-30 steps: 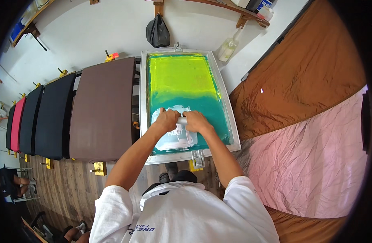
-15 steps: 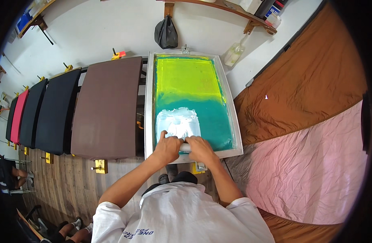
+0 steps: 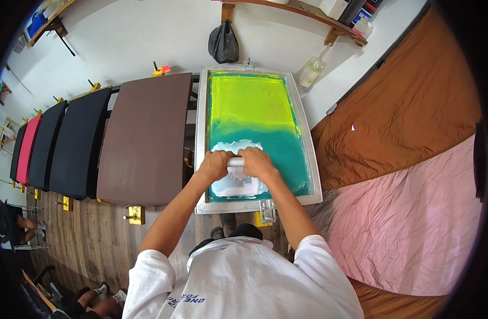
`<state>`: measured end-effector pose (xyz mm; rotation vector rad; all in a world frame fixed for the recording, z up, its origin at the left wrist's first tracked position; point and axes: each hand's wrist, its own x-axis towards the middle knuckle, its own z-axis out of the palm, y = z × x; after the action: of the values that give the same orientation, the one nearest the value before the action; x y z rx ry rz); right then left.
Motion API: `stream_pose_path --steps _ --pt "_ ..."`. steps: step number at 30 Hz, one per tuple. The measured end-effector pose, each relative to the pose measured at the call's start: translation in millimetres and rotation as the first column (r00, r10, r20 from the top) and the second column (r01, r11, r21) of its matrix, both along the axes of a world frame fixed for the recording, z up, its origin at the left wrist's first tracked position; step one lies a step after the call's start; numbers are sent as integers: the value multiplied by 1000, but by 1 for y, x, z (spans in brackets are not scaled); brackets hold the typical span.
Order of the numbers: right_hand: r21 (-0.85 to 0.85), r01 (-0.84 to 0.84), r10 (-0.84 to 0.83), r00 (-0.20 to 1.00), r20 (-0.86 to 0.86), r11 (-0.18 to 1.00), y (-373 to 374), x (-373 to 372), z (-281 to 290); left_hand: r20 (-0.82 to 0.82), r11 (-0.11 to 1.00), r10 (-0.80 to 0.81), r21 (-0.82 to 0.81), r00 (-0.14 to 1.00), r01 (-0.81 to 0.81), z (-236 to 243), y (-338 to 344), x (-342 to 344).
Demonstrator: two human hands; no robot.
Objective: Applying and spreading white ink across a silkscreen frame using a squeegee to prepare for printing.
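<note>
A screen-printing frame [image 3: 202,133] with a pale metal rim lies in front of me. Its mesh is yellow-green on the far part and teal on the near part [image 3: 286,159]. White ink [image 3: 249,186] covers a patch at the near left of the mesh. Across that patch I hold a squeegee [image 3: 235,162] with a pale handle. My left hand [image 3: 216,164] is closed round its left end, and my right hand [image 3: 257,161] grips the right end. The squeegee's blade is hidden by the handle and my hands.
Left of the frame stands a row of boards, the nearest covered in brown cloth [image 3: 143,138], others in black [image 3: 79,143] and pink [image 3: 28,149]. A brown and pink sheet [image 3: 392,212] hangs on the right. A black bag [image 3: 223,42] hangs beneath a wall shelf [image 3: 307,13].
Both hands have pushed the squeegee away from me, from the near edge of the white patch to its far part. More white ink shows on the near side of the handle.
</note>
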<state>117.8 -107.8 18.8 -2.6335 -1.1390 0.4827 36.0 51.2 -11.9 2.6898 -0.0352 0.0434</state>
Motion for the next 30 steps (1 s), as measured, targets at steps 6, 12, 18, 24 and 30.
stream_pose_path --steps 6,12,18,24,30 --pt "143 46 -44 999 -18 989 -48 -67 -2 -1 999 -26 -44 1000 26 7 -46 -70" --pt "35 11 -8 995 -95 999 -60 -80 9 -200 995 -43 -98 979 24 33 -56 -84" --pt "23 -4 5 999 -32 1000 -9 1 22 -9 999 32 -6 999 -32 19 -10 -5" --pt "120 27 -34 998 52 992 -20 -22 -13 120 999 34 -14 992 -32 -1 -24 -27" --pt "155 39 -38 999 -9 987 -60 -86 7 34 994 7 -107 999 -3 17 -61 -89"
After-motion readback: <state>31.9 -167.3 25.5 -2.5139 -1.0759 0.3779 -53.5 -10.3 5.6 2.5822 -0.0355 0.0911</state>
